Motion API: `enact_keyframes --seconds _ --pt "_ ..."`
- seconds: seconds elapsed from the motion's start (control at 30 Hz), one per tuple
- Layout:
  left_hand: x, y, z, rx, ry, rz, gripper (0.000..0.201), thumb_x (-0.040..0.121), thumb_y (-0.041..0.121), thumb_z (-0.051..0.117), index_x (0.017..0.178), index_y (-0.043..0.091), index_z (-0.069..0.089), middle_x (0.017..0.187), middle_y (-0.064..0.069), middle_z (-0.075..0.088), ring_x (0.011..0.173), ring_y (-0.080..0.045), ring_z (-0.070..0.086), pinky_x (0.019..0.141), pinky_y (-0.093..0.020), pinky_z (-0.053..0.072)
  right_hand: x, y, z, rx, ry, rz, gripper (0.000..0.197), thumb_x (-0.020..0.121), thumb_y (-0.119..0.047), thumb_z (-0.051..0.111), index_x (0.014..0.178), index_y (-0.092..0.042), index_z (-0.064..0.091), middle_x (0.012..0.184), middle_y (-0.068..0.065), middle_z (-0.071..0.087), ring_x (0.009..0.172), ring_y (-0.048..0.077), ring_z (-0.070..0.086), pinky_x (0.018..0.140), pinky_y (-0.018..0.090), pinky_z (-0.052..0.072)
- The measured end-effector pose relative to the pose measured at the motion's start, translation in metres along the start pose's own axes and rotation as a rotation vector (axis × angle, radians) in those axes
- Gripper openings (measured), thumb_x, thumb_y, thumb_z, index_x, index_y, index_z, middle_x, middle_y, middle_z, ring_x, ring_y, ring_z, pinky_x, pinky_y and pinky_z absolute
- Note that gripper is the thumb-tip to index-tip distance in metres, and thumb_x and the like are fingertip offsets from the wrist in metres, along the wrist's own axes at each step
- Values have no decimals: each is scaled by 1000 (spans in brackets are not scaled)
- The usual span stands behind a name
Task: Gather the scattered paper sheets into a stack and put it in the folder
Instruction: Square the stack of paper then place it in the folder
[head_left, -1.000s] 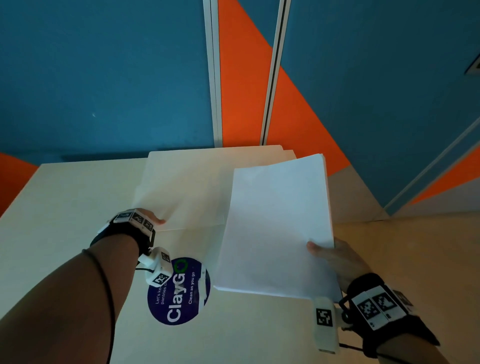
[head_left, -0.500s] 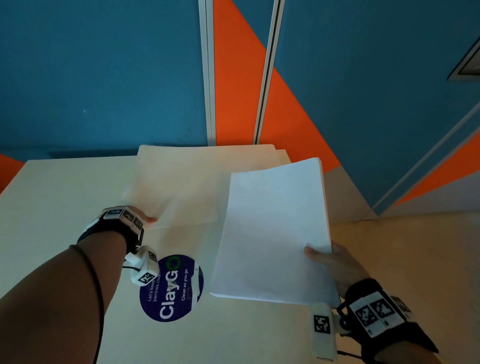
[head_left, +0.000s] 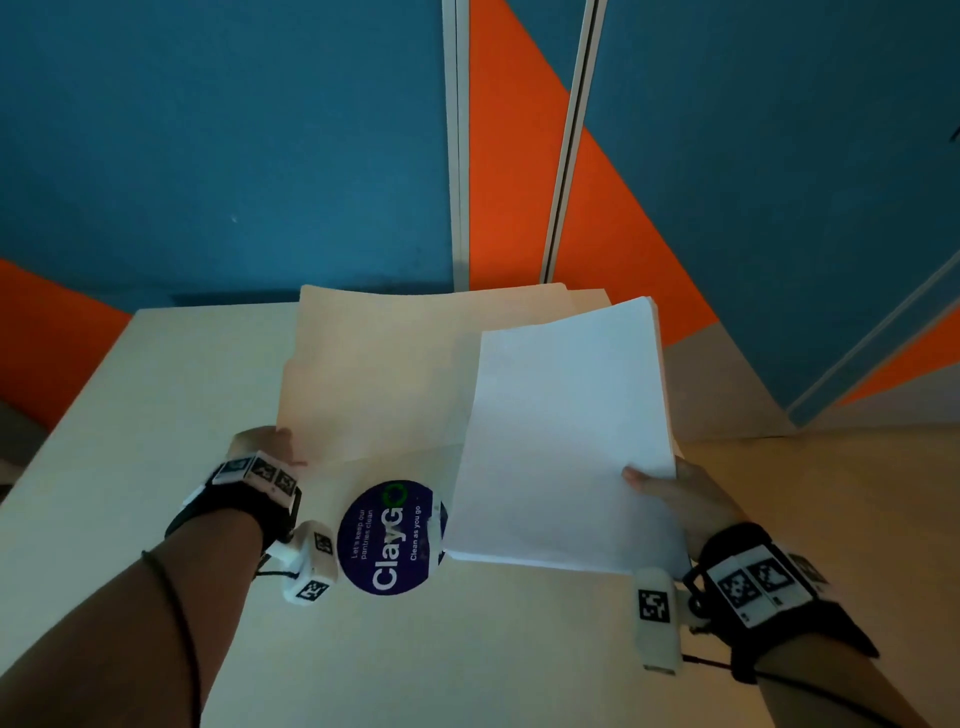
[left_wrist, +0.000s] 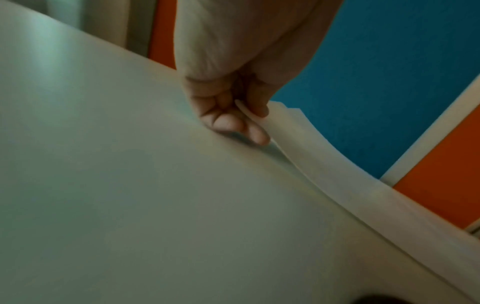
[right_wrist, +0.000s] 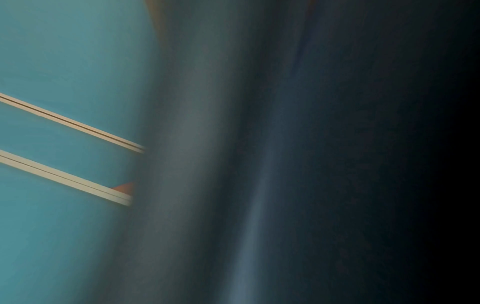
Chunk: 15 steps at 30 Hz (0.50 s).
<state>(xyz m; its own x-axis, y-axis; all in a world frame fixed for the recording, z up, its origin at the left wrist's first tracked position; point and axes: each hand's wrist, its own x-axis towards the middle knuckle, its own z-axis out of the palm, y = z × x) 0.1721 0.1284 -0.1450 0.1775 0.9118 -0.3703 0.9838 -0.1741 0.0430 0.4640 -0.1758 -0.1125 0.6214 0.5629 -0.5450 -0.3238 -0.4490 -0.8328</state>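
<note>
- Paper stack (head_left: 566, 441) is gripped by the right hand (head_left: 680, 499) at its near right edge; thumb is seen on the top sheet, remaining fingers are hidden under the stack.
- Stack is held above the table (head_left: 130, 467), tilted, far end over the right part of the folder (head_left: 384, 374).
- Right wrist view is mostly blocked by a dark blurred surface; nothing about the grip can be read there.
- Folder's top flap is pinched at its near left corner by the left hand (head_left: 270, 447).
- In the left wrist view, left hand (left_wrist: 233, 115) is seen with the flap edge clamped between thumb and curled fingers; folder (left_wrist: 311, 148) flap is raised off the layer below, gap visible.
- Folder lies on the far half of the table, against the wall.
- Round blue "ClayGo" sticker (head_left: 389, 540) sits on the table between both wrists, partly covered by the stack's near left corner.
- Table is pale; wall (head_left: 208, 145) behind is blue with orange panels and pale vertical strips.
</note>
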Motion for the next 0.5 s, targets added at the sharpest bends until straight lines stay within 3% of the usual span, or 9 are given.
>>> enact_keyframes --seconds 0.03,0.1,0.13,0.2,0.23,0.3,0.37,0.43,0.5 --pt "-3 -7 4 -154 -17 -46 32 100 22 41 118 0 55 117 -12 64 110 -26 59 88 -27 44 -4 -1 2 -4 0 -1 25 85 -9 64 109 0 64 103 15 69 93 32 65 89 45 50" --pt "-13 -24 12 -500 -8 -127 28 97 13 42 97 -6 63 73 -13 72 75 -31 60 66 -30 45 -13 -1 6 0 -7 -1 24 85 -8 64 108 -1 64 103 15 69 95 34 65 93 48 48" --pt "-19 -37 15 -663 27 -180 28 94 10 42 87 -6 63 52 -10 66 60 -30 55 56 -29 41 -19 0 9 3 -7 2 24 85 -8 64 108 -1 64 103 16 69 96 34 64 94 49 48" --pt "-29 -64 17 -792 76 -235 27 94 9 42 90 -6 64 31 -3 54 38 -24 51 45 -23 35 -32 3 15 0 -4 3 26 84 -7 64 110 0 63 105 17 68 99 36 64 95 51 46" --pt "-36 -78 17 -803 89 -231 26 94 10 43 96 -6 64 32 -4 55 29 -20 51 38 -20 35 -37 5 18 -2 -4 2 28 84 -6 64 111 1 63 106 18 68 100 37 63 96 52 46" --pt "-54 -105 14 -829 104 -205 26 95 10 45 105 -7 63 56 -15 62 21 -8 46 29 -15 34 -52 10 25 -16 -8 3 28 85 -6 64 111 1 62 108 20 67 101 38 63 96 53 45" --pt "-75 -134 12 -817 99 -180 27 95 11 46 106 -7 62 75 -19 62 31 -14 54 37 -20 40 -67 15 33 -47 -9 4 25 86 -6 63 110 1 62 108 20 67 101 37 62 96 54 44" --pt "-97 -164 14 -790 94 -170 28 96 12 45 107 -7 62 77 -20 63 47 -22 57 45 -25 40 -81 22 40 -76 -13 2 24 86 -4 62 110 0 62 108 20 66 102 38 61 97 54 44" --pt "-121 -193 18 -818 92 -179 26 96 11 47 107 -8 61 76 -21 62 50 -24 56 42 -22 42 -96 31 48 -100 -19 4 27 85 -2 62 112 2 61 109 21 65 102 39 61 97 54 44"
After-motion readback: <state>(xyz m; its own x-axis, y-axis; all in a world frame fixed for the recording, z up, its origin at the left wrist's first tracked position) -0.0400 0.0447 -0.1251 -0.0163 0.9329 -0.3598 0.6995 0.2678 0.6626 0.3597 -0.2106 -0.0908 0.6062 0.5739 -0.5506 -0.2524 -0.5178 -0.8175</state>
